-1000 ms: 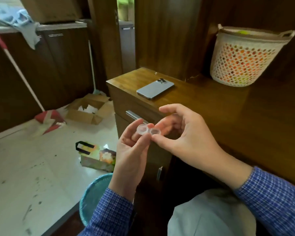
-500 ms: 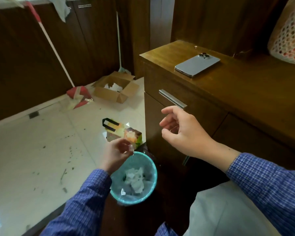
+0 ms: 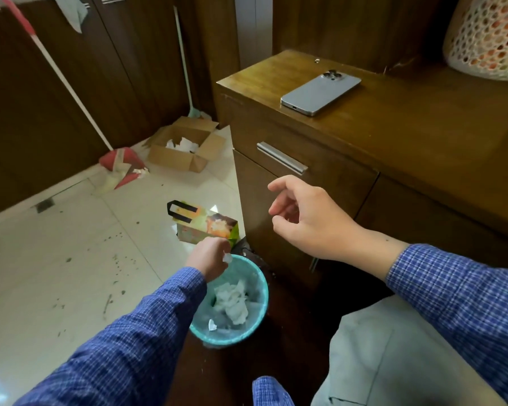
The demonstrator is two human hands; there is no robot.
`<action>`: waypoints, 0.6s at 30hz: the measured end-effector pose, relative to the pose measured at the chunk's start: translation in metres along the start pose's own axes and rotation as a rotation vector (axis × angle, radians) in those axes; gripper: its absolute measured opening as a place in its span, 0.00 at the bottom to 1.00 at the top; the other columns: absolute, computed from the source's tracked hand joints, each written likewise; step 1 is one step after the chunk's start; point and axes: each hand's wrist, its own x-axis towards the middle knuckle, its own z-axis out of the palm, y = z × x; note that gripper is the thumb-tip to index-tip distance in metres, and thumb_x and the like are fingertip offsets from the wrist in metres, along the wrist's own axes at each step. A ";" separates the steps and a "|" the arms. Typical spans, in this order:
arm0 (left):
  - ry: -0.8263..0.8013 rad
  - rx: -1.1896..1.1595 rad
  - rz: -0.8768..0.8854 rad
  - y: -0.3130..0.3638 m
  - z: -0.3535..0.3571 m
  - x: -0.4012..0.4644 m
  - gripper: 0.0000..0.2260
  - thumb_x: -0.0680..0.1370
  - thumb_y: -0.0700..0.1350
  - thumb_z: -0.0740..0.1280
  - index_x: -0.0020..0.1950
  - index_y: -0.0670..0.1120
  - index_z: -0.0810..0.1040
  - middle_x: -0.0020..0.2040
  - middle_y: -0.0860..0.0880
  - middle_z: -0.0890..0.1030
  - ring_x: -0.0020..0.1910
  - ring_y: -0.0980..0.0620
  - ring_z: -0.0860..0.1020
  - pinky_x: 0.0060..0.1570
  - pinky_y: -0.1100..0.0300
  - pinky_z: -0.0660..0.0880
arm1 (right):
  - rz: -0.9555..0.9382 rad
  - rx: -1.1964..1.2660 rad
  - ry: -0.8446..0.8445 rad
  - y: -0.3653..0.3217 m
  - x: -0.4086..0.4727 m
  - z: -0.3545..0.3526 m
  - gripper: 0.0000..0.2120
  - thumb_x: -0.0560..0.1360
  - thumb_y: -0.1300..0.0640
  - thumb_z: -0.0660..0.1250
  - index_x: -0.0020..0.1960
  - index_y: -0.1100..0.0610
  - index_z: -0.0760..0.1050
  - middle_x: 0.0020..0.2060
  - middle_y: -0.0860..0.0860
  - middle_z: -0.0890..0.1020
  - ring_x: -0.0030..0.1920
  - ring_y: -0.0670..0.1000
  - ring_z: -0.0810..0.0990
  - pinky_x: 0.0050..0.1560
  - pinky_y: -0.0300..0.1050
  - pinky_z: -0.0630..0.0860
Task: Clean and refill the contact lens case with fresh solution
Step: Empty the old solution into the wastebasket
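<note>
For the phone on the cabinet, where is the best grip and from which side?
Judging by its pose, take the phone by its two long edges, from above: it lies flat, camera side up, on the cabinet top, so only its thin sides offer purchase.

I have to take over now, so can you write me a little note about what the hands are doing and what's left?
Left hand holds the lens case, only a sliver showing, over the teal bin.
Right hand is open and holds nothing, in front of the drawer.
Bin has crumpled tissues inside.
Done: likely tipping out old solution; no liquid visible.
Left: clean the case, refill it. No solution bottle in view.
</note>
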 end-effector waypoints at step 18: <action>0.001 0.042 -0.203 0.029 -0.030 0.000 0.11 0.75 0.31 0.66 0.53 0.45 0.80 0.49 0.46 0.82 0.45 0.47 0.79 0.46 0.55 0.81 | -0.027 -0.017 -0.048 -0.007 -0.012 -0.021 0.21 0.77 0.55 0.71 0.67 0.48 0.71 0.44 0.42 0.82 0.47 0.38 0.81 0.45 0.33 0.80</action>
